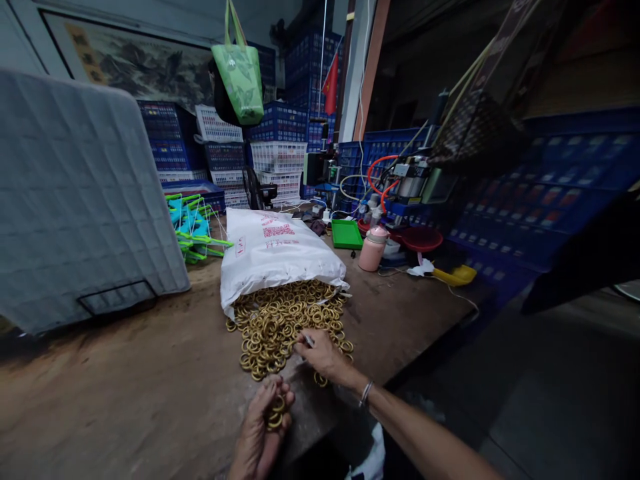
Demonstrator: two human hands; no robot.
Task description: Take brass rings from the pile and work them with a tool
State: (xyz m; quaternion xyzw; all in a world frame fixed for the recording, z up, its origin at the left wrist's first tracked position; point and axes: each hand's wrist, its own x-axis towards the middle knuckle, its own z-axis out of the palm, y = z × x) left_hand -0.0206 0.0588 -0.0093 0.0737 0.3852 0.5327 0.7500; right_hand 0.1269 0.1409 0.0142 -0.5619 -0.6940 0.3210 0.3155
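A heap of brass-coloured rings (pixel 273 337) spills from the mouth of a white woven sack (pixel 285 250) lying on its side on the brown table. My left hand (pixel 255 420) is cupped at the near edge, with several of the rings (pixel 276 413) in its curled fingers. At the front right of the heap, my right hand (pixel 323 357) has its fingers pinched together. Something small and pale shows at those fingers; I cannot make out what it is or whether a ring is between the fingertips.
A grey quilted panel (pixel 90 193) stands at the left, beside green and blue plastic pieces (pixel 197 227). Behind the sack are a green tray (pixel 347 234), a pink bottle (pixel 373 250), a red dish (pixel 423 238) and a machine with orange hoses (pixel 407 180). Stacked crates (pixel 279 157) fill the back.
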